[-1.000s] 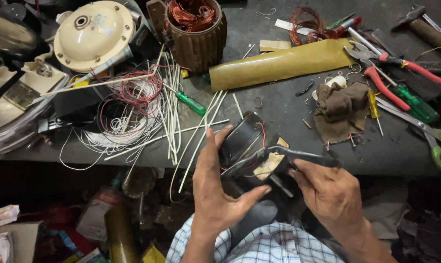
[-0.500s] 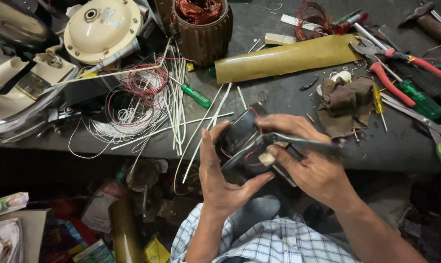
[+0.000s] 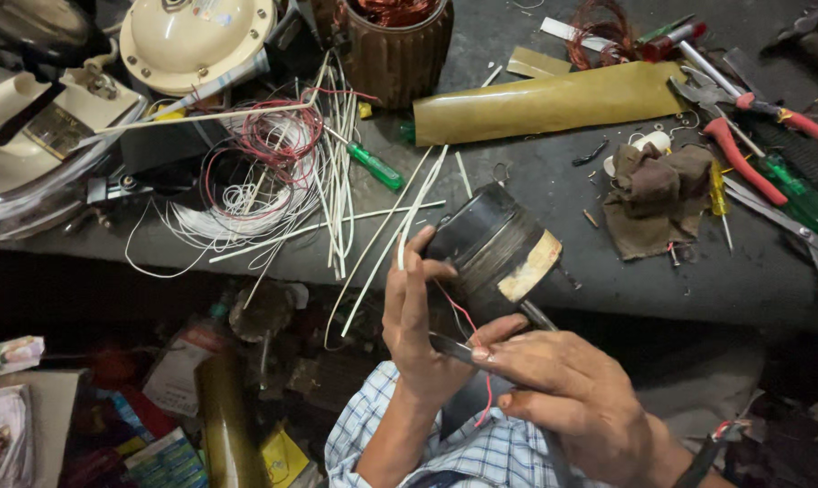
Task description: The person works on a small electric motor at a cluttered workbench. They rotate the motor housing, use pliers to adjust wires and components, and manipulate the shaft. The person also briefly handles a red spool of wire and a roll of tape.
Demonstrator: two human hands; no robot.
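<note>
Motor coil (image 3: 492,248), a dark round drum with a pale band, sits in the middle of the frame, right at the front edge of the grey bench (image 3: 698,289). Half of it hangs past that edge, over the dark gap below. The bench fills the top half of the frame and is packed with stuff, so little bare room is left near the coil. Some open grey top lies just above it and to its right.

Up at the top left is a cream round cover (image 3: 197,36). A long tan roll (image 3: 554,101) lies across the upper middle. White and red wires (image 3: 264,172) pile up at the left. A brown rag (image 3: 653,194) lies to the right of the coil, and red-handled pliers (image 3: 743,149) sit past it. A small green screwdriver (image 3: 373,165) lies above and left of the coil.

The left hand (image 3: 418,334) is curled around the left side of the coil and holds it, with fingers touching its rim. The right hand (image 3: 572,402) is just below the coil, closed tight on a thin metal blade (image 3: 450,346) that points left. A thin red wire (image 3: 468,330) runs down from the coil between the two hands.
</note>
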